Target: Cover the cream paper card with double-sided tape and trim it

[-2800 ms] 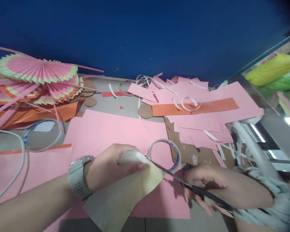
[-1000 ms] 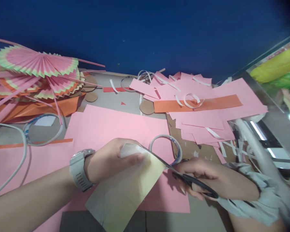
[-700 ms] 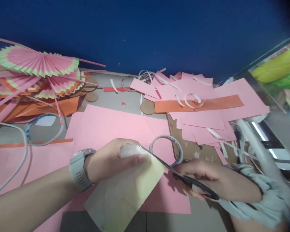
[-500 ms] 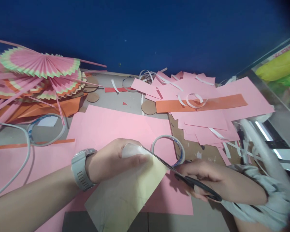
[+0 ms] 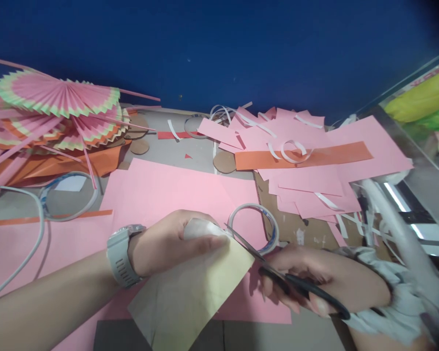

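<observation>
My left hand (image 5: 188, 241), with a pale watch at the wrist, pinches a pale yellow sheet of paper (image 5: 193, 292) near its upper edge, thumb on top. In my right hand (image 5: 310, 275) is a pair of black-handled scissors (image 5: 307, 287). Their blades are parted and lie at the sheet's upper right edge, close to my left thumb; whether paper sits between them is hard to make out. Beneath both hands spreads a large pink sheet (image 5: 175, 187). Just beyond the scissors, a roll of tape (image 5: 272, 229) lies on the pink paper.
Pleated paper fans (image 5: 66, 97) are heaped at the far left. A pile of pink paper pieces (image 5: 310, 185) with an orange strip (image 5: 314, 155) lies at the back right. Another tape roll (image 5: 71, 217) and a white cable (image 5: 40, 229) are on the left. Cardboard discs (image 5: 225, 162) lie behind.
The scissors have opened wider, their handles spreading apart in my right hand, which has shifted slightly left. My left hand and the yellow sheet have barely moved.
</observation>
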`<action>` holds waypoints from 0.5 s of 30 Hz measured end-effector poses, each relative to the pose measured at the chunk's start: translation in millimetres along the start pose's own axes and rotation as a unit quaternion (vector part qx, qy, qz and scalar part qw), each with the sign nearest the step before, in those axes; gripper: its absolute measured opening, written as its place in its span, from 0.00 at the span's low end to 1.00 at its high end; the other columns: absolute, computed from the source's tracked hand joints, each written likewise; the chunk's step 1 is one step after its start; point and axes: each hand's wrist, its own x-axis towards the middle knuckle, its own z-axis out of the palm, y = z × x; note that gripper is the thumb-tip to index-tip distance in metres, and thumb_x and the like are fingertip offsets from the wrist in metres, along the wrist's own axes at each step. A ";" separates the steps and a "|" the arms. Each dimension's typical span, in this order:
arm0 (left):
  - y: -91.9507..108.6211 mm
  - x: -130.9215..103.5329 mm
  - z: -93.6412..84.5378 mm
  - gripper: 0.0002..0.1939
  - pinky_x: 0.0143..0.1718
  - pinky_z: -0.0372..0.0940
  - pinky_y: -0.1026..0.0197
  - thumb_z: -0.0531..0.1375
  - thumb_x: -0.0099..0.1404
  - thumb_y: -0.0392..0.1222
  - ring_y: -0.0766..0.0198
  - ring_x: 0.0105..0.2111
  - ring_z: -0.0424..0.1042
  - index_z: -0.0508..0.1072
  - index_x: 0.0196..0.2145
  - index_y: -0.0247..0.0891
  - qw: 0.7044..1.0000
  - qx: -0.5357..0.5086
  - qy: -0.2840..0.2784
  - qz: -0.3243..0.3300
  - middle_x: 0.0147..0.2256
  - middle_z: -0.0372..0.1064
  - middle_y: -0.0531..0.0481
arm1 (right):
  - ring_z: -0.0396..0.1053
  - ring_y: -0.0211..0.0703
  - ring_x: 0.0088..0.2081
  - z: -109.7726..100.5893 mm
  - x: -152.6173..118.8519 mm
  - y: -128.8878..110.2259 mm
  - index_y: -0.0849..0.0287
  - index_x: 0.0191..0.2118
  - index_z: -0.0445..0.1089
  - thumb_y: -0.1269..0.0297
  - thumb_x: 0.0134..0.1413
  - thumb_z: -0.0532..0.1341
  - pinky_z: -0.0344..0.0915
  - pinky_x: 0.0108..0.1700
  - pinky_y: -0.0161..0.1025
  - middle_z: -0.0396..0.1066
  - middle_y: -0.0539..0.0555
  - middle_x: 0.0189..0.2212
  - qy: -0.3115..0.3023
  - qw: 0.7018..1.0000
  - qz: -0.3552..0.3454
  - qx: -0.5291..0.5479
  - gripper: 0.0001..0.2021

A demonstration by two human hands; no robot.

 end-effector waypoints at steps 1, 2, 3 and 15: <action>0.1 -0.2 0.1 0.13 0.22 0.56 0.70 0.57 0.64 0.48 0.72 0.23 0.58 0.68 0.28 0.35 1.000 -0.001 -0.001 -0.002 0.24 0.61 0.56 | 0.58 0.35 0.26 0.1 0.2 -0.2 0.67 0.40 0.68 0.38 0.43 0.60 0.56 0.27 0.34 0.62 0.51 0.26 -0.003 1.000 -0.003 0.003 0.32; -0.1 -0.3 0.1 0.13 0.22 0.56 0.70 0.57 0.63 0.48 0.72 0.23 0.58 0.69 0.28 0.35 1.000 0.000 0.001 -0.001 0.24 0.61 0.56 | 0.58 0.35 0.26 0.2 0.4 -0.5 0.68 0.40 0.68 0.38 0.43 0.60 0.56 0.27 0.34 0.61 0.51 0.25 -0.004 1.000 -0.003 0.006 0.33; -0.6 -0.3 0.0 0.13 0.22 0.56 0.70 0.58 0.63 0.48 0.72 0.23 0.59 0.69 0.28 0.35 1.000 0.003 0.005 0.002 0.25 0.61 0.56 | 0.57 0.35 0.26 0.2 0.3 -0.9 0.68 0.40 0.69 0.37 0.43 0.60 0.55 0.27 0.33 0.61 0.51 0.25 -0.001 1.000 -0.002 0.010 0.33; -5.5 0.8 -2.0 0.10 0.23 0.57 0.72 0.58 0.64 0.45 0.74 0.24 0.59 0.70 0.31 0.35 1.000 -0.018 0.000 0.010 0.26 0.62 0.57 | 0.58 0.36 0.26 0.2 0.5 -2.2 0.68 0.34 0.70 0.35 0.41 0.59 0.56 0.27 0.35 0.62 0.52 0.25 0.054 0.998 0.022 0.003 0.33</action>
